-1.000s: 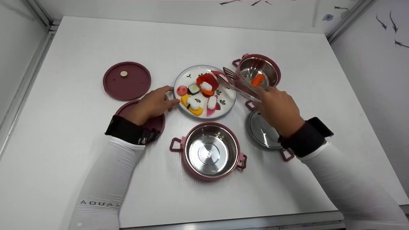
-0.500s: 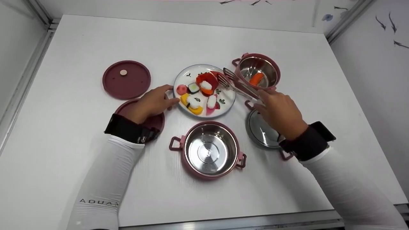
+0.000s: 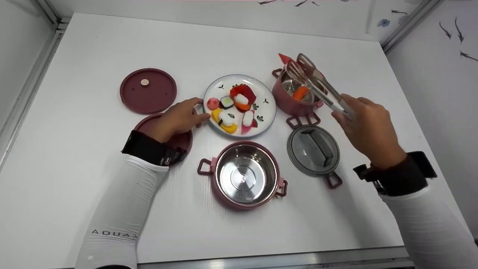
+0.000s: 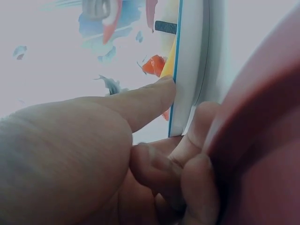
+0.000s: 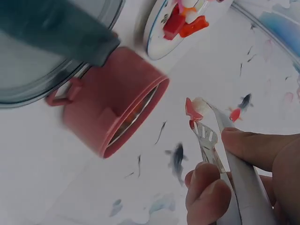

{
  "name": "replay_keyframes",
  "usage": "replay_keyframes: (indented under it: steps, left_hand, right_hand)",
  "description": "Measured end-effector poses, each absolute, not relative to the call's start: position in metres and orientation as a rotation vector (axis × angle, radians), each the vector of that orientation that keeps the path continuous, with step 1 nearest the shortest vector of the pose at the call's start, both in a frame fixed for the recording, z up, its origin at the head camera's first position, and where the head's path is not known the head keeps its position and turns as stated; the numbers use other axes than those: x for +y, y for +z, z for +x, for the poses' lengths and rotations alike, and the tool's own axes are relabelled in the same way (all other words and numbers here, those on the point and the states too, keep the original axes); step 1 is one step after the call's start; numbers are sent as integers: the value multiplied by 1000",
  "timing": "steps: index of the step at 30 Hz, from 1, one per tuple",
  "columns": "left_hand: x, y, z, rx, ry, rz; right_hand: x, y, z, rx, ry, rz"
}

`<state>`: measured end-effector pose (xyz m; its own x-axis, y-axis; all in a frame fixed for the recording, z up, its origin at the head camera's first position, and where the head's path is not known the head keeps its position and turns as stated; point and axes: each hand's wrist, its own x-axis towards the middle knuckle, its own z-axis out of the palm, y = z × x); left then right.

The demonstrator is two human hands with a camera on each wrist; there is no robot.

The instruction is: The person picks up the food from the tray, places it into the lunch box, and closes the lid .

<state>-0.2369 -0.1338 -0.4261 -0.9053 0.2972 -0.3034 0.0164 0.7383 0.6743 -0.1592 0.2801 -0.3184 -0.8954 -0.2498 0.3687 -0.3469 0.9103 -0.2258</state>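
My right hand grips silver tongs. In their tips is a red-and-white toy food piece, held above the small pink pot at the back right. Inside that pot lies an orange piece. At the left side of the round white plate, my left hand pinches the rim. Its thumb shows on the edge in the left wrist view. Toy sushi, including a yellow piece with white rice and a red one, lies on the plate.
A larger pink pot, with nothing in it, stands in front of the plate. To its right lies a grey lid with pink side handles. Two maroon round trays or lids are at left, the far one and the near one.
The right hand has lifted the tongs from the plate's right side and moved right, carrying the red-and-white piece over the small pot. My left hand stays at the plate rim.
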Motion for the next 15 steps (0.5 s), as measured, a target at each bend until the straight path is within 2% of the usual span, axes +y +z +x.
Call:
replay_keyframes:
  steps: [6, 15]
  left_hand:
    - [-137, -426, -237, 2548, 969, 234]
    - [-135, -426, -235, 2542, 995, 229]
  right_hand:
    - [309, -336, -171, -2806, 364, 376]
    - [306, -342, -178, -2872, 369, 406]
